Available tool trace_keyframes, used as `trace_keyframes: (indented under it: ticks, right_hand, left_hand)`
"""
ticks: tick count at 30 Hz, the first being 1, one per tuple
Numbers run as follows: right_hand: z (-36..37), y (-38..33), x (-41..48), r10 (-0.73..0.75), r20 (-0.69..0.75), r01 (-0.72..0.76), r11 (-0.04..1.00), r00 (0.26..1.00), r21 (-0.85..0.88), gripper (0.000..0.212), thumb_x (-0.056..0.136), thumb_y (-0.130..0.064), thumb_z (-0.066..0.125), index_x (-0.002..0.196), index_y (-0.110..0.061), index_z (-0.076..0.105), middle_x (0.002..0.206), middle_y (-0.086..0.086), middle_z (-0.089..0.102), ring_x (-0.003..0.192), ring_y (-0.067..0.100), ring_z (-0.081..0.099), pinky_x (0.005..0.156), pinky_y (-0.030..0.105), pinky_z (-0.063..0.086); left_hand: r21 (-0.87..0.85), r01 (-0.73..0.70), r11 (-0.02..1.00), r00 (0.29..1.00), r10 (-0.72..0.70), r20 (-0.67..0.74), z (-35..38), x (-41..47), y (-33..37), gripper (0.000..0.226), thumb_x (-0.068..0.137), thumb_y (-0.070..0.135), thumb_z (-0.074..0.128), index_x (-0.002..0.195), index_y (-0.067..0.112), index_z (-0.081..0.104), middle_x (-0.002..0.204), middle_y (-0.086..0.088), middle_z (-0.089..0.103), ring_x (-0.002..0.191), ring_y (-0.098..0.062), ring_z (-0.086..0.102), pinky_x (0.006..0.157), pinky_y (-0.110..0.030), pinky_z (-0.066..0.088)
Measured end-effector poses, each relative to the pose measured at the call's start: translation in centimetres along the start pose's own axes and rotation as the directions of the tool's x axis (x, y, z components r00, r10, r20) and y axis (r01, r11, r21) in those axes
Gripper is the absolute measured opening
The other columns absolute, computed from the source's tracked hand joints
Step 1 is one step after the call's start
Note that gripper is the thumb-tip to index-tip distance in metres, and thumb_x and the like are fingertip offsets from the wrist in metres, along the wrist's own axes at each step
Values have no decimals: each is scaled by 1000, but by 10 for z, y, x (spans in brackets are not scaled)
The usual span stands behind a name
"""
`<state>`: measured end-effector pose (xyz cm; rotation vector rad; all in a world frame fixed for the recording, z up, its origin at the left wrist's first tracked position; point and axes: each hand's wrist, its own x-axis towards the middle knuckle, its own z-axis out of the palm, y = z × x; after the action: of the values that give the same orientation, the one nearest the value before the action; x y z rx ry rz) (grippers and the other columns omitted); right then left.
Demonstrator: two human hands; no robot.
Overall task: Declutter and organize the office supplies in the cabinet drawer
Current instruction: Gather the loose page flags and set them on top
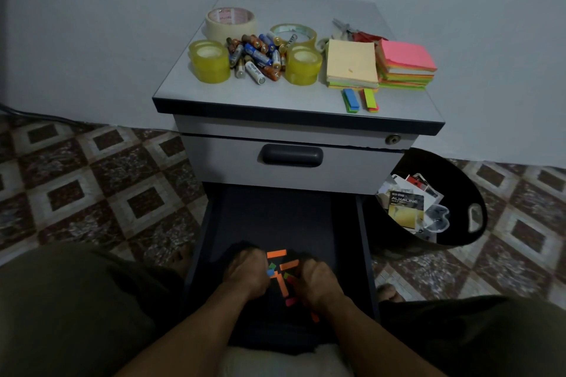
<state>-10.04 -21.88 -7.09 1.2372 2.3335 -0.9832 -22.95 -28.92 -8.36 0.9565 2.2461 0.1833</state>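
Observation:
The bottom cabinet drawer (363,239) stands pulled out, dark inside. Several loose sticky flags (276,253), mostly orange with some blue, green and pink, lie scattered near its front. Both my hands are down in the drawer over them. My left hand (245,272) has its fingers curled, pinching a blue flag at the left of the scatter. My right hand (315,281) is curled too, pinching a red flag at the right side. The hands hide part of the scatter.
On the cabinet top (275,101) sit tape rolls (231,21), a heap of batteries (257,53), sticky-note pads (352,63), sorted flags (350,99) and scissors (352,29). The upper drawer (292,155) is closed. A black bin (459,193) with packaging stands at the right.

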Motion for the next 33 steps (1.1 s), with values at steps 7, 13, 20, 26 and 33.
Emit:
trace_keyframes:
  ticks: [7,13,20,26,33]
  right_hand:
    - [15,5,9,-36,-32,35,999,999,-26,19,94,-35,63,109,-26,62,92,-9,60,77,4,58,71,21,53]
    - [18,10,8,-20,-51,21,1000,999,10,16,91,-36,65,106,-31,62,96,-6,68,84,7,65,74,22,55]
    - [16,13,5,-115,-82,108,990,990,-90,42,97,-34,46,138,-26,49,138,4,49,118,22,52,104,35,45]
    - [8,12,9,-197,-83,169,950,977,-264,57,98,-37,40,149,-14,30,151,8,28,133,30,30,111,44,35]
    - [8,13,17,-230,-104,196,944,968,-264,52,99,-35,42,146,-14,36,145,8,41,131,29,38,109,41,37]
  left_hand:
    - [62,-26,998,1000,26,7,4,0,5,12,89,26,70,97,23,61,93,1,61,83,-12,63,79,-30,57]
    - [-15,-20,1000,999,20,26,1,-4,2,13,87,23,72,97,21,64,93,1,65,83,-13,66,75,-30,57]
    - [-2,-28,1000,999,28,21,-1,-8,3,5,86,20,70,89,16,68,91,-2,69,82,-17,69,74,-33,59]
    - [32,-21,999,998,23,-63,-9,-8,-2,16,87,13,68,102,19,64,99,-2,64,89,-18,65,80,-35,59]
    - [138,-71,988,983,93,-156,-16,-7,-6,14,92,17,61,106,20,60,108,-3,64,98,-21,63,72,-31,47]
